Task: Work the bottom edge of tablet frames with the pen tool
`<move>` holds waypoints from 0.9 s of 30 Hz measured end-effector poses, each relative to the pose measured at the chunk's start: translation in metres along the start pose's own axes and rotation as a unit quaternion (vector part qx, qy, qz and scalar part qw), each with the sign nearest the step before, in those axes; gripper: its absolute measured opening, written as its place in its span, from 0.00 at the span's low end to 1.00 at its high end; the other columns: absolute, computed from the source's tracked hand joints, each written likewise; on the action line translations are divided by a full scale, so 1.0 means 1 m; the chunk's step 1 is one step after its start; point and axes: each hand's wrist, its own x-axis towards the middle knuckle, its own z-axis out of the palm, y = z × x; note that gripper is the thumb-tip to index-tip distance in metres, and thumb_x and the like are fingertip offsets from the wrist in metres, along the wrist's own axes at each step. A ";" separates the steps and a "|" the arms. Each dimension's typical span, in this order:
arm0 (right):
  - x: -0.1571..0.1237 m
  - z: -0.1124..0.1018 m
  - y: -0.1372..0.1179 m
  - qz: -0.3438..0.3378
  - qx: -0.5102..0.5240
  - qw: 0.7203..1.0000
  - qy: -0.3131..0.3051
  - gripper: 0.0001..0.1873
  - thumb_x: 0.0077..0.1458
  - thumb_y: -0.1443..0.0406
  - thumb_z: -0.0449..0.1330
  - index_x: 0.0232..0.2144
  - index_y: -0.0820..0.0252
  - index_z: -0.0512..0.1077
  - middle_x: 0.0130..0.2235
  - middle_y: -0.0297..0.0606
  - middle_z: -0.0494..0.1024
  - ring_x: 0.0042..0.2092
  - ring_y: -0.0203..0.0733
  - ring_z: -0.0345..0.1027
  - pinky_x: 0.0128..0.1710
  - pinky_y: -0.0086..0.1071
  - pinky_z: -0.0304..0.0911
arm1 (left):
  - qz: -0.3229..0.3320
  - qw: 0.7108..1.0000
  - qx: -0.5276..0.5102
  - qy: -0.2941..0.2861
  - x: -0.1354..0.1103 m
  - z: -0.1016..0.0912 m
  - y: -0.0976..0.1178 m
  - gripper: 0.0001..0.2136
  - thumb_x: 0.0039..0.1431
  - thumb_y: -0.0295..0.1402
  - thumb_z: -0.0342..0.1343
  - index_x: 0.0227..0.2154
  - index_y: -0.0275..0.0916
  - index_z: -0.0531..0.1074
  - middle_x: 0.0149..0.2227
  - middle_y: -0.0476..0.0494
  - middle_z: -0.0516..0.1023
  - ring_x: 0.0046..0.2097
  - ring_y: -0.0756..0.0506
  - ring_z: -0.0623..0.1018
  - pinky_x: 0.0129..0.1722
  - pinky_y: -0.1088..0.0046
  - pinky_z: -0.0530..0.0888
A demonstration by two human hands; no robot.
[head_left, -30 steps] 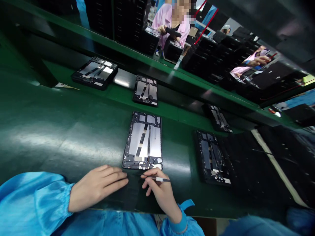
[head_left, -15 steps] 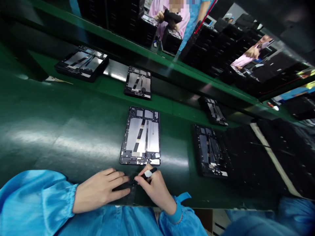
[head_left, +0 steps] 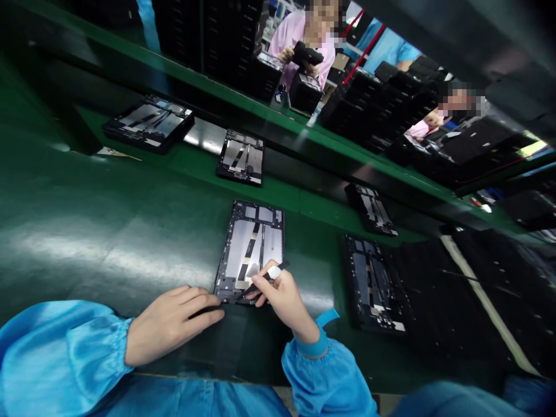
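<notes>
Left hand (head_left: 170,324): resting low on the green surface (head_left: 99,243), fingers lightly curved, tips just beside the lower edge of a tablet frame (head_left: 249,252). Thin dark strip (head_left: 204,313) under the fingers; any grip on it impossible to tell. Right hand (head_left: 280,295): closed around a slim black tool (head_left: 273,272) with a white band, tip down at the frame's lower left part. Frame flat on the surface, silver panels up, directly ahead of the blue sleeves (head_left: 65,341). 4 more frames (head_left: 241,156) on the surface, 2 to each side. Beyond, stacks of black trays (head_left: 234,40). Across the line, a co-worker in a pink smock (head_left: 299,35), both hands on a black tool (head_left: 306,55).
</notes>
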 end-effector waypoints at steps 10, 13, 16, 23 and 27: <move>0.017 0.007 0.002 0.051 -0.027 0.997 -0.052 0.24 0.48 0.47 0.68 0.30 0.57 0.65 0.21 0.31 0.77 0.26 0.43 0.79 0.19 0.24 0.68 | -0.012 0.999 0.030 0.011 -0.010 0.012 -0.010 0.16 0.76 0.25 0.39 0.50 0.37 0.73 0.49 0.42 0.79 0.49 0.44 0.73 0.45 0.66 0.68; 0.014 0.008 0.001 0.054 -0.030 0.997 -0.056 0.22 0.50 0.48 0.67 0.30 0.57 0.66 0.22 0.31 0.77 0.26 0.42 0.79 0.21 0.25 0.69 | -0.011 0.999 0.030 0.020 -0.010 0.012 -0.010 0.16 0.76 0.25 0.40 0.50 0.37 0.74 0.48 0.42 0.80 0.49 0.44 0.73 0.45 0.66 0.68; 0.013 0.008 0.002 0.048 -0.035 0.997 -0.051 0.20 0.51 0.49 0.67 0.30 0.57 0.66 0.22 0.30 0.77 0.28 0.42 0.80 0.22 0.26 0.71 | -0.012 0.999 0.028 0.025 -0.010 0.012 -0.010 0.16 0.76 0.25 0.40 0.50 0.37 0.74 0.48 0.42 0.80 0.49 0.44 0.74 0.46 0.66 0.68; 0.011 0.008 0.002 0.034 -0.045 0.997 -0.046 0.17 0.53 0.52 0.66 0.30 0.57 0.66 0.24 0.30 0.76 0.30 0.43 0.81 0.24 0.26 0.73 | -0.012 0.999 0.027 0.030 -0.008 0.012 -0.010 0.16 0.76 0.25 0.40 0.49 0.37 0.74 0.48 0.42 0.80 0.48 0.44 0.74 0.45 0.67 0.69; 0.009 0.009 0.000 0.027 -0.051 0.997 -0.042 0.17 0.53 0.52 0.66 0.30 0.57 0.66 0.26 0.31 0.77 0.31 0.44 0.82 0.25 0.28 0.74 | -0.010 0.999 0.027 0.028 -0.008 0.012 -0.011 0.15 0.75 0.25 0.41 0.49 0.37 0.75 0.48 0.41 0.80 0.48 0.44 0.75 0.45 0.67 0.69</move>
